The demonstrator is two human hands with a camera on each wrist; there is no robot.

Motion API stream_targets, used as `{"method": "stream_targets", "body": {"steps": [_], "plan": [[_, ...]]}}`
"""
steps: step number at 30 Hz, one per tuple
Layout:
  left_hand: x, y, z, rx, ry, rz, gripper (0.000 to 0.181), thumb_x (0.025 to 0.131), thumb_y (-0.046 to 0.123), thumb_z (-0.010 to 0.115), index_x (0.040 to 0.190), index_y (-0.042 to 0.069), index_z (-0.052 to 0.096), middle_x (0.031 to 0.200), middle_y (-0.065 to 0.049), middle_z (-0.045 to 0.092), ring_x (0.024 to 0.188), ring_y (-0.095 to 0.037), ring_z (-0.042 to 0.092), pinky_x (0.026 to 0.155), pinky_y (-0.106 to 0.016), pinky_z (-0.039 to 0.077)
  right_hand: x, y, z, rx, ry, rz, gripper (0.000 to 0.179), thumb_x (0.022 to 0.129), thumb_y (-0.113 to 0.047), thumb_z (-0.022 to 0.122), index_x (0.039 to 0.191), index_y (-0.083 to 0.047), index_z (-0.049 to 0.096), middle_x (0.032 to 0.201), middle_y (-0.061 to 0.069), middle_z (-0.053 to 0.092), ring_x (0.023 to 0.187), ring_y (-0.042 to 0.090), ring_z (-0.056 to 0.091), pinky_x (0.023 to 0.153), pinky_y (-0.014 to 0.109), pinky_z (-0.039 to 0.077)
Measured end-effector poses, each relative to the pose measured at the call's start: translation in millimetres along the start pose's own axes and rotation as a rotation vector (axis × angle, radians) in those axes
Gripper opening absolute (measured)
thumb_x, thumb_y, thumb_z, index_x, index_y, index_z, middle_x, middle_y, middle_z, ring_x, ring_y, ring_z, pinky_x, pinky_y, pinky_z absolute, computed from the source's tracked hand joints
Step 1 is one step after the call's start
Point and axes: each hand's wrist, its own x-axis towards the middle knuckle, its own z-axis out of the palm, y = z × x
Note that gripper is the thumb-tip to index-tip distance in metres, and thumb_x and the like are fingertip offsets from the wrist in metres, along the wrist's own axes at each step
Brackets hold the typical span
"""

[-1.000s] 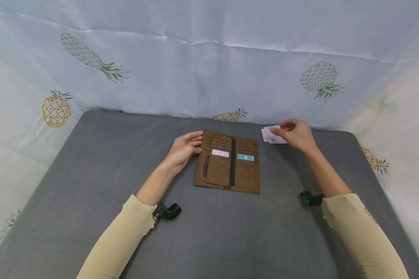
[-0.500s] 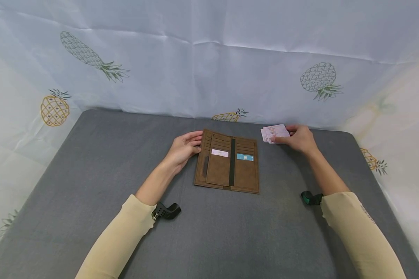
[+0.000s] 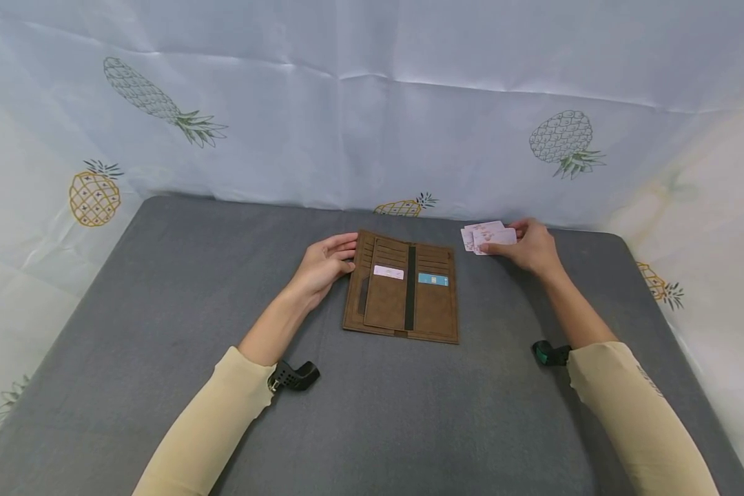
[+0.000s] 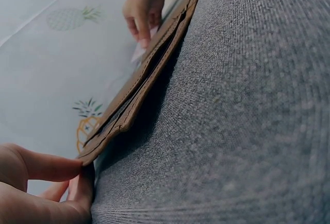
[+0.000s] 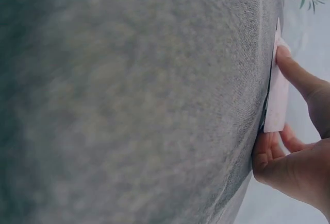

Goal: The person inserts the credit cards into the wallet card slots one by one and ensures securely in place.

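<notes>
The right hand (image 3: 532, 248) pinches the uppermost of a few overlapping pink cards (image 3: 497, 236), thumb on its face and fingers at its right end. They lie at one o'clock on the grey desk (image 3: 409, 413), near its far edge; how many there are cannot be told. The left hand (image 3: 321, 264) holds the nine o'clock edge of a brown wallet (image 3: 387, 300), thumb and fingers closed on it; the wrist view shows that edge raised off the cloth. The wallet lies unfolded at twelve o'clock, with a white card (image 3: 388, 273) slotted left of a dark strap (image 3: 411, 296) and a blue card (image 3: 433, 279) right of it. The pink cards sit apart from it, at its two o'clock. Beyond hangs a pale curtain (image 3: 347, 138) printed with pineapples.

Since the cards overlap, thumb pressure could drag a second one along, or push the lower ones toward the curtain and into any gap at the desk's edge. With the wallet gripped at one side only, a tug there could swivel it or fold its left panel over.
</notes>
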Motion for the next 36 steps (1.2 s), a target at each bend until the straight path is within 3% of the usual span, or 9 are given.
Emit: {"method": "stream_targets", "body": {"steps": [6,11,14,17,19,28,32,36], "plan": [[-0.1,0.2,0.4,-0.003,0.002,0.001,0.069,0.099,-0.019,0.052,0.163,0.006,0.047,0.165,-0.016,0.048,0.153,-0.027,0.047,0.107,-0.025,0.052,-0.4,5.2,-1.2,0.046,0.031,-0.024,0.083,0.095,-0.041,0.083,0.15,0.01,0.047,0.132,0.035,0.063,0.105,0.037,0.062,0.076,0.031,0.046],[0.1,1.0,0.6,-0.007,0.002,0.002,0.069,0.099,-0.019,0.052,0.163,0.006,0.047,0.165,-0.016,0.048,0.153,-0.027,0.047,0.115,-0.033,0.05,-2.0,5.1,-3.6,0.114,0.05,-0.081,0.065,0.1,-0.029,0.079,0.149,0.005,0.053,0.126,0.031,0.073,0.086,0.008,0.062,0.069,0.017,0.044],[0.0,1.1,0.2,-0.008,0.004,-0.001,0.068,0.099,-0.019,0.052,0.163,0.006,0.047,0.165,-0.016,0.048,0.153,-0.027,0.047,0.117,-0.035,0.049,-2.9,1.4,-3.6,0.201,0.055,-0.116,0.055,0.1,-0.017,0.077,0.148,0.002,0.056,0.1,0.008,0.08,0.074,-0.005,0.056,0.065,0.015,0.044],[-0.4,1.0,0.2,-0.005,0.004,-0.005,0.068,0.1,-0.019,0.052,0.163,0.006,0.047,0.165,-0.017,0.048,0.154,-0.028,0.047,0.114,-0.033,0.05,-3.0,-3.4,-2.7,0.301,0.043,-0.132,0.053,0.1,-0.009,0.073,0.15,-0.001,0.057,0.081,-0.021,0.071,0.071,-0.007,0.056,0.063,0.016,0.046],[-0.6,1.0,0.4,-0.002,0.001,-0.005,0.068,0.1,-0.018,0.052,0.163,0.006,0.047,0.166,-0.017,0.047,0.154,-0.028,0.046,0.112,-0.03,0.051,-3.5,-7.9,-1.5,0.362,0.025,-0.14,0.053,0.101,-0.006,0.071,0.152,-0.002,0.056,0.076,-0.028,0.066,0.07,-0.005,0.056,0.061,0.017,0.046],[-0.5,0.4,0.3,-0.012,0.001,0.007,0.069,0.098,-0.019,0.053,0.162,0.005,0.048,0.163,-0.018,0.049,0.15,-0.027,0.05,0.093,-0.016,0.055,-5.7,-36.4,10.1,0.474,-0.028,-0.173,0.055,0.102,-0.005,0.07,0.155,-0.005,0.054,0.079,-0.019,0.068,0.069,0.002,0.05,0.059,0.022,0.043],[-0.8,0.1,-0.2,-0.009,0.001,0.004,0.068,0.099,-0.018,0.053,0.162,0.006,0.048,0.164,-0.017,0.049,0.15,-0.027,0.049,0.093,-0.016,0.055,-6.5,-46.6,14.6,0.475,-0.062,-0.166,0.052,0.102,-0.008,0.071,0.151,-0.008,0.053,0.088,-0.015,0.075,0.075,0.003,0.061,0.065,0.023,0.051],[-0.8,-0.3,-1.0,-0.008,0.0,0.001,0.068,0.099,-0.018,0.053,0.162,0.007,0.048,0.164,-0.016,0.049,0.151,-0.027,0.049,0.094,-0.017,0.055,-6.3,-54.0,18.6,0.479,-0.108,-0.18,0.049,0.103,-0.008,0.07,0.148,-0.007,0.054,0.105,-0.001,0.081,0.08,0.004,0.068,0.068,0.025,0.057]]}}
